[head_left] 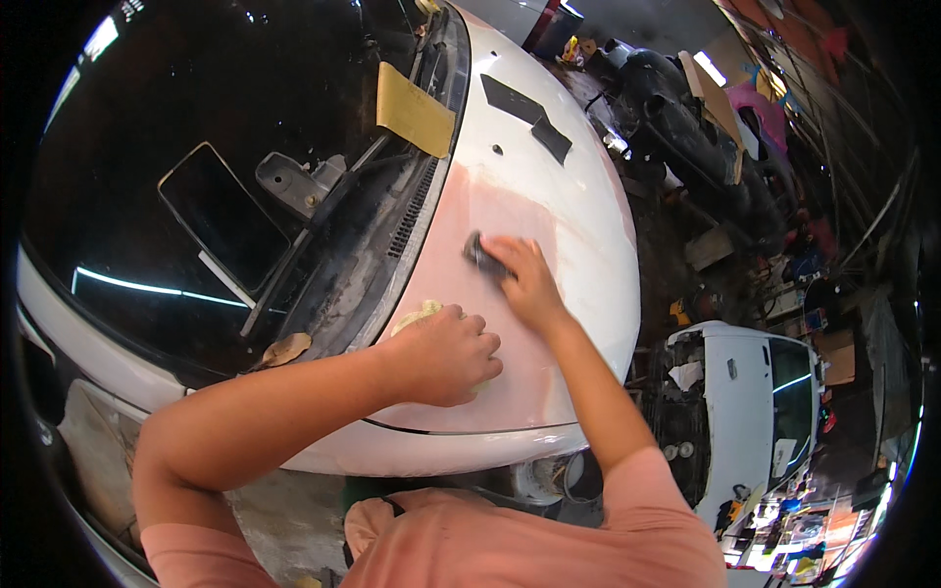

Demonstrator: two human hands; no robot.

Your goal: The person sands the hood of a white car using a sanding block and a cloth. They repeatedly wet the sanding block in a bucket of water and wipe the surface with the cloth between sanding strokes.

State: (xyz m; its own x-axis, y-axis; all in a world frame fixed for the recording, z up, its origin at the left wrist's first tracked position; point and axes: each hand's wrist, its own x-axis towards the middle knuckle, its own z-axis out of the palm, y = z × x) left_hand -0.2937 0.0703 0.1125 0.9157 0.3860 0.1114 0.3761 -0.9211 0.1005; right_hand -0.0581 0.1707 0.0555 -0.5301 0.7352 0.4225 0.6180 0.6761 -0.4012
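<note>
Head view: the right hand (534, 286) has its fingers bent around a small dark block (484, 257), gripping it narrowly against the pinkish patch (500, 218) on the white hood (593, 230); blur hides the block's exact edges and whether its whole face sits flush. The block's long axis runs slantwise, one end toward the windshield at upper left, the other running back under the fingers to lower right. Near it, the left hand (446, 358) is closed in a loose fist over a pale yellow cloth (419, 316), which pokes out beside the thumb side, low on the same patch. I judge the step in hand to be rubbing down the patch, with the cloth ready for wiping; the next move likely calls for even, flat pressure along the patch's border with the white, without the block tipping onto an edge. Farther out, two dark strips (513, 99) lie touching on the hood beyond the patch, and a yellow sheet (417, 110) leans by the wiper cowl. A dry leaf (285, 350) rests near the base of the windshield (123, 235). Beyond the hood's far side stands another white vehicle (732, 416).
</note>
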